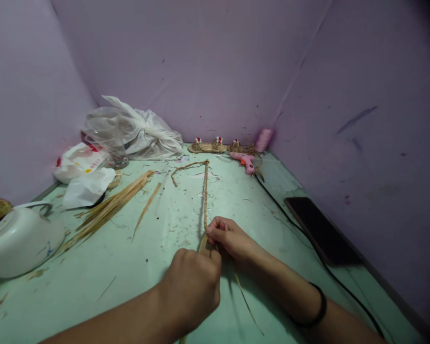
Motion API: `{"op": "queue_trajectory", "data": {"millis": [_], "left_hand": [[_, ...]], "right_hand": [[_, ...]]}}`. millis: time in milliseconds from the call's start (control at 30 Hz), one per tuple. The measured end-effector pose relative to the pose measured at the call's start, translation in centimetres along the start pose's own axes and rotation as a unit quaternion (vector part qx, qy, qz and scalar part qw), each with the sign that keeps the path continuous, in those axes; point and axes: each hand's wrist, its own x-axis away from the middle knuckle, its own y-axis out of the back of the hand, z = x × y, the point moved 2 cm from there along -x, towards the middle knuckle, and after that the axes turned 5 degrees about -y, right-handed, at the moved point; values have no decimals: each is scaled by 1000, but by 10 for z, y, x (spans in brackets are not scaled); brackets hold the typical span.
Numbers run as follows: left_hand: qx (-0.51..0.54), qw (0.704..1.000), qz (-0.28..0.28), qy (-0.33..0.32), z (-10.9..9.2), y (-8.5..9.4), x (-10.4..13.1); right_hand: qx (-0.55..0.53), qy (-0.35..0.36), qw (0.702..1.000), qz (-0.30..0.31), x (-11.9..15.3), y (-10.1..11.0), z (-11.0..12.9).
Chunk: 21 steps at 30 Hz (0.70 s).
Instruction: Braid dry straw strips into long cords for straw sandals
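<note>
A thin tan braid runs straight up the middle of the green table, with its far part bent off to the left. At the braid's near end, the thumb and fingers of my right hand pinch it. Closer to me, my left hand is closed in a fist around loose straw strands that come from the braid. One thin strand hangs down to the right below my hands. A black band circles my right forearm.
Loose straw, a white pot and plastic bags are at left. Straw pieces with red-white decorations, a pink glue gun and a pink spool stand at the back. A phone and a black cable lie right.
</note>
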Motion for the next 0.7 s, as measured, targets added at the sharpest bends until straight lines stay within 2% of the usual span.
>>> {"op": "queue_trajectory", "data": {"millis": [67, 100, 133, 167, 200, 267, 300, 367, 433, 500, 600, 700], "left_hand": [[117, 990, -60, 48, 13, 14, -8], [172, 973, -111, 109, 21, 21, -13], [235, 947, -139, 171, 30, 26, -18], [313, 916, -118, 221, 37, 26, -23], [394, 880, -64, 257, 42, 23, -27], [528, 803, 36, 274, 45, 14, -34], [572, 772, 64, 270, 45, 10, -35], [610, 743, 66, 267, 45, 1, -36], [600, 748, 43, 281, 45, -4, -36], [573, 765, 32, 293, 44, -5, -35], [535, 800, 21, 273, 43, -5, -35], [492, 839, -14, 230, 43, -5, -36]], "right_hand": [[-15, 11, 1000, 7, 3, 4, 0], [-18, 9, 1000, 16, 4, 5, 0], [-17, 4, 1000, 25, 5, 7, 0], [-11, -2, 999, 31, 6, 8, 0], [-3, -5, 999, 37, 6, 9, 1], [7, 8, 999, 49, 5, 9, 1], [13, 20, 998, 52, 3, 10, 0], [42, 41, 997, 47, 0, 10, -1], [92, 59, 994, 28, -3, 12, -2], [138, 78, 987, 20, -4, 13, -2], [189, 99, 977, 24, 0, 14, 2], [309, 148, 939, -37, 8, 18, 9]]}}
